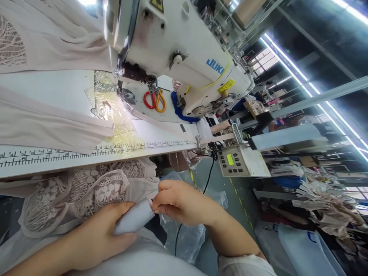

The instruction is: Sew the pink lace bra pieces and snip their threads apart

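Observation:
Low in front of me, my left hand (pixel 100 234) is wrapped round a pale grey-blue cylinder (pixel 134 217), which looks like a roll of fabric or tape. At its upper right end the fingers of my right hand (pixel 178 201) are pinched on the pinkish edge of the roll; their tips are partly hidden. Beige lace bra cups (pixel 107 188) lie in a heap just behind and left of my hands. Above them is the white sewing table (pixel 163 132) with its printed ruler edge, and a sewing machine (pixel 186 50) stands on it.
Red-and-yellow-handled scissors (pixel 160 101) lie under the machine arm. Beige fabric (pixel 48 122) spreads over the table's left side. A control box (pixel 244 161) hangs at the right, with a black cable below. Clear plastic bags (pixel 186 239) lie on the floor.

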Demonstrator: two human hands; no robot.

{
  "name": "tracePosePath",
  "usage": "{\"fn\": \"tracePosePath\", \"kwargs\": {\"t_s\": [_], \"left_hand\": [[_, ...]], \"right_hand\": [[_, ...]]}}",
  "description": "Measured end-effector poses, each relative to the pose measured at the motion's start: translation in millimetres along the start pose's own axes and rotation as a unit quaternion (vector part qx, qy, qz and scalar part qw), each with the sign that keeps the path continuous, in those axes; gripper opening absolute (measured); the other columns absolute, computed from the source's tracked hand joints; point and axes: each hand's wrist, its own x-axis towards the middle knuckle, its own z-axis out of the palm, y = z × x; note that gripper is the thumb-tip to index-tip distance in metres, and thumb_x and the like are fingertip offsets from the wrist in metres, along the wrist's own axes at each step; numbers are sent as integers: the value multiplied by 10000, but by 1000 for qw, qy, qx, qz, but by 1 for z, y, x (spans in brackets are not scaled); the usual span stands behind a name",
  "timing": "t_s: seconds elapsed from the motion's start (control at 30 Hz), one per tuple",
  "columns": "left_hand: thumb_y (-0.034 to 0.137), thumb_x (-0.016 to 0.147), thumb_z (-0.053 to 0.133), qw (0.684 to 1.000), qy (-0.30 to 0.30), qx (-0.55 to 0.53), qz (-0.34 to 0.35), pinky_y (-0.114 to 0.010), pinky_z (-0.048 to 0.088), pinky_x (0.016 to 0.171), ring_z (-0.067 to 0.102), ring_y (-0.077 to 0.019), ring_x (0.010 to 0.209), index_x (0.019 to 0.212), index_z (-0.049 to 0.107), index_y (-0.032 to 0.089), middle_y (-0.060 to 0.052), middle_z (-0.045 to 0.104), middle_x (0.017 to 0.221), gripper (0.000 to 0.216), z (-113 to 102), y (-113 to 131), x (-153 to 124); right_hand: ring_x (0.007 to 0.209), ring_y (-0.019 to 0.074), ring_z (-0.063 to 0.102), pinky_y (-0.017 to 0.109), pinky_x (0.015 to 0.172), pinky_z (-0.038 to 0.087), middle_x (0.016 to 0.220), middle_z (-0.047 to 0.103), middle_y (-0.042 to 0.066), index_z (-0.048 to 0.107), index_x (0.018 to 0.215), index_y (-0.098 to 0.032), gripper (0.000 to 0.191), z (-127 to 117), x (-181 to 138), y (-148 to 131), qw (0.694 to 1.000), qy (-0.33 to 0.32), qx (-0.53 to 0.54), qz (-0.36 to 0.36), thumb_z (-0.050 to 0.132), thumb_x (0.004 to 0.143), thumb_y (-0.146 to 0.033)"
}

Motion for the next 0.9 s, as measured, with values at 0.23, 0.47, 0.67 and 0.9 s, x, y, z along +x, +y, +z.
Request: {"fn": "tracePosePath", "kwargs": {"t_s": [0.23,0.47,0.67,0.9], "left_hand": [[339,685,583,1000,-18,-18,-4,-285,521,830,648,-229,922,1047,691,250,15,725,966,388,-3,1,0],[352,679,586,999,-15,-25,-22,-320,521,883,652,-238,958,1110,673,238,6,726,1022,455,-1,-1,-3],[380,684,571,998,-12,-51,-47,-279,566,726,680,-228,855,1137,651,231,-2,728,990,483,1,-5,-5],[398,679,601,999,-12,-20,-37,-338,498,932,640,-265,1004,1097,677,222,-24,717,1064,460,0,-8,-5]], "right_hand": [[680,116,516,201,636,401,704,550,-13,581,751,-158,129,4,4,3,996,21,85,-10,698,804,-141],[599,107,428,202,559,349,646,459,-29,508,707,-179,130,-6,-11,10,988,71,135,-19,534,825,-131],[566,96,369,202,549,322,631,414,-41,408,679,-194,153,6,-6,2,979,135,153,23,477,805,-141],[540,89,356,197,527,305,622,405,-47,390,666,-197,153,12,-2,1,975,127,176,43,473,779,-137]]}}
